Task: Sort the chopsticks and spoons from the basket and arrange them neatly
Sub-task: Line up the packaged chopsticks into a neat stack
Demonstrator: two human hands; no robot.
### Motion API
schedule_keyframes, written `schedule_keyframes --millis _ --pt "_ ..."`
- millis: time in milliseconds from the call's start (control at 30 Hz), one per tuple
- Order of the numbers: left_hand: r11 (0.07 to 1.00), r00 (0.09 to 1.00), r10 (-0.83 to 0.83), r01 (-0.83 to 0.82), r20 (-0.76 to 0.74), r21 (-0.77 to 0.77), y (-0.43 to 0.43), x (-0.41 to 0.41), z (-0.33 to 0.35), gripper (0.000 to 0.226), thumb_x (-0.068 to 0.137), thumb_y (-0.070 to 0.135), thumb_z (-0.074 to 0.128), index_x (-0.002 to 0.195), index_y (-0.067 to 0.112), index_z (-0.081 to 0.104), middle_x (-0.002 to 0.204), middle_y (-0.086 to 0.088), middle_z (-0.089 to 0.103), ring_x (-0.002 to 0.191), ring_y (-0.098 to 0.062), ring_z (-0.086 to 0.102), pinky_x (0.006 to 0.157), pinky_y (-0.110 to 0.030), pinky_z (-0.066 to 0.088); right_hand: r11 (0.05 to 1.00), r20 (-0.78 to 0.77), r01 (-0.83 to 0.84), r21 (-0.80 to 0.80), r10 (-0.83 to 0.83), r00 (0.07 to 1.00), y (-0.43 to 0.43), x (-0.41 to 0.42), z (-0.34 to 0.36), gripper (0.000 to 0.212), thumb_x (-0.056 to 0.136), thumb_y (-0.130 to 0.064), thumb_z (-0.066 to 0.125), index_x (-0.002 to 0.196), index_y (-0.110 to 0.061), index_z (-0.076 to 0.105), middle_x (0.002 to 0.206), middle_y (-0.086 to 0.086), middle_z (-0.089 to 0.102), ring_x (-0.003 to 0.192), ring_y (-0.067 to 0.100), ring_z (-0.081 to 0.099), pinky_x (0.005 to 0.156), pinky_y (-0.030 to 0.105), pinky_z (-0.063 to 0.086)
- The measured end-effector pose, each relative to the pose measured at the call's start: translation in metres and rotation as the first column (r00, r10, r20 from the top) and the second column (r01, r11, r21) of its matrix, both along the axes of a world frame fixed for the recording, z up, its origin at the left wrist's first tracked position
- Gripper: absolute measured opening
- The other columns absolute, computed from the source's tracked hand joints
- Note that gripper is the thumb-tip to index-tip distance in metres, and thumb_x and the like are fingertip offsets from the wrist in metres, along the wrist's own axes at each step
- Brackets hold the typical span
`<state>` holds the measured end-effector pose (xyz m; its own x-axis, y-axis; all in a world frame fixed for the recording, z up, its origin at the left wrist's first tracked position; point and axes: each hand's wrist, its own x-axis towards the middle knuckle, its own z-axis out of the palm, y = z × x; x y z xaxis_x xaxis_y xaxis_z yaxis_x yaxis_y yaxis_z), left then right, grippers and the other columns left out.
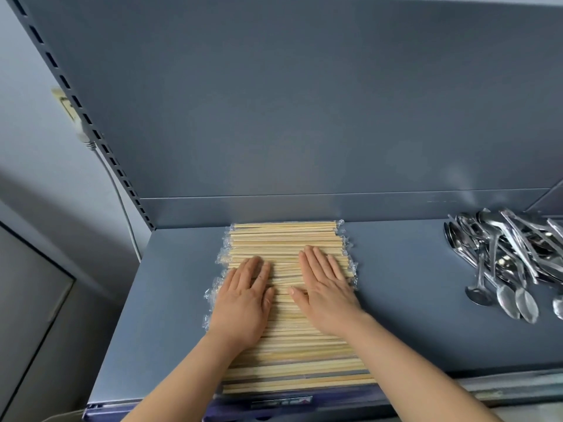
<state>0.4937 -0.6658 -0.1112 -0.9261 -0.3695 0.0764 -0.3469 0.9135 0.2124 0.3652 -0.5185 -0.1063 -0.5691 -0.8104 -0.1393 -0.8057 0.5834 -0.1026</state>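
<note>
Head view, one frame.

The wrapped chopsticks (283,239) were laid on the grey shelf (405,300) as one flat bed. Each long axis ran left to right, and the rows were packed from the back wall to the front edge. Clear wrapper ends were seen sticking out unevenly along the left and right borders.

The left hand (243,303) was laid palm down on the left half of the bed, and the right hand (324,293) palm down on the right half. The fingers of both were straight and held close together, pointing away from the person. Nothing was pinched or gripped; the bed was only pressed on. Whether it was one layer or several could not be told from above.

The spoons (502,260) were heaped loosely at the right end of the shelf, well apart from the chopsticks. Handles were crossed at mixed angles, with several bowls toward the front edge. No basket was in view.

Judgement: the chopsticks were taken as nearly finished and being levelled. The spoons were taken as sorted out but not yet arranged. The heap lay to the right of both hands and nearer the right one, so that hand would be the likely one for a reach. Each spoon would need turning to a common axis.
</note>
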Motion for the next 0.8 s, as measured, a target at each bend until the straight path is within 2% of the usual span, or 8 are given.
schedule_keyframes --millis 100,200,300,367,433,467,600,800 --pt "0.996 0.999 0.003 0.001 0.04 -0.088 0.005 0.004 -0.003 0.06 0.101 0.045 0.011 0.152 0.021 -0.009 0.162 -0.001 -0.007 0.148 -0.02 -0.011 0.115 -0.032 -0.017 1.0 -0.021 0.015 0.002 -0.015 1.0 0.001 0.004 -0.002 0.074 0.095 -0.06 0.002 0.147 -0.017 -0.027 0.154 0.001 -0.035 0.139 0.014 -0.037 0.115 0.039 -0.024" --pt "0.999 0.999 -0.005 0.007 0.038 -0.045 0.003 0.005 -0.001 0.064 0.1 0.047 0.021 0.154 0.022 -0.002 0.162 0.0 -0.004 0.148 -0.019 -0.009 0.114 -0.035 -0.02 0.999 0.045 -0.004 -0.034 0.005 0.999 0.003 0.0 0.001 0.079 0.095 -0.063 0.013 0.15 -0.018 -0.022 0.157 -0.001 -0.03 0.14 0.011 -0.034 0.114 0.035 -0.023" --pt "0.979 0.968 0.162 -0.134 -0.191 0.153 -0.015 0.008 0.008 0.063 0.09 0.04 0.051 0.148 0.025 0.032 0.158 0.003 0.022 0.148 -0.017 0.011 0.117 -0.039 -0.012 0.929 0.141 0.132 -0.345 -0.087 0.986 0.013 -0.013 0.012 0.08 0.092 -0.061 0.035 0.155 -0.02 0.008 0.161 -0.009 -0.002 0.147 0.007 -0.011 0.121 0.035 -0.005" --pt "0.872 0.882 0.386 -0.254 -0.27 0.418 -0.033 0.008 0.014 0.058 0.091 0.027 0.058 0.145 0.016 0.039 0.156 -0.001 0.028 0.146 -0.02 0.02 0.119 -0.038 0.008 0.766 0.328 0.408 -0.497 -0.269 0.906 0.019 -0.027 0.017 0.068 0.097 -0.044 0.048 0.153 -0.016 0.024 0.161 -0.004 0.015 0.149 0.013 0.008 0.122 0.038 0.01" --pt "0.721 0.848 0.488 -0.259 -0.206 0.643 -0.043 0.005 0.016 0.059 0.094 0.018 0.055 0.147 0.011 0.031 0.156 -0.003 0.025 0.144 -0.02 0.023 0.116 -0.03 0.019 0.595 0.62 0.677 -0.432 -0.349 0.702 0.02 -0.039 0.018 0.063 0.099 -0.034 0.048 0.154 -0.017 0.022 0.162 -0.001 0.017 0.147 0.017 0.018 0.12 0.038 0.018" --pt "0.71 0.87 0.456 -0.227 -0.189 0.667 -0.042 0.005 0.016 0.059 0.094 0.013 0.053 0.147 0.011 0.029 0.154 -0.005 0.028 0.142 -0.021 0.026 0.115 -0.03 0.022 0.56 0.704 0.732 -0.388 -0.332 0.628 0.018 -0.042 0.017 0.062 0.1 -0.033 0.047 0.154 -0.018 0.02 0.161 -0.001 0.018 0.146 0.017 0.022 0.118 0.036 0.022" --pt "0.776 0.932 0.317 -0.147 -0.178 0.614 -0.032 0.008 0.006 0.06 0.095 0.006 0.048 0.149 0.011 0.024 0.154 -0.003 0.028 0.142 -0.021 0.027 0.117 -0.035 0.023 0.628 0.72 0.684 -0.371 -0.272 0.639 0.011 -0.041 0.007 0.058 0.101 -0.027 0.045 0.154 -0.024 0.021 0.157 -0.003 0.028 0.135 0.015 0.039 0.112 0.034 0.03" --pt "0.754 0.857 0.45 -0.214 -0.25 0.62 -0.065 -0.013 0.016 0.057 0.099 0.029 0.046 0.149 0.01 0.025 0.154 -0.005 0.026 0.139 -0.018 0.03 0.108 -0.021 0.022 0.537 0.72 0.755 -0.377 -0.343 0.603 0.007 -0.078 0.008 0.057 0.101 -0.028 0.045 0.153 -0.019 0.023 0.158 0.004 0.027 0.143 0.02 0.029 0.115 0.035 0.027"
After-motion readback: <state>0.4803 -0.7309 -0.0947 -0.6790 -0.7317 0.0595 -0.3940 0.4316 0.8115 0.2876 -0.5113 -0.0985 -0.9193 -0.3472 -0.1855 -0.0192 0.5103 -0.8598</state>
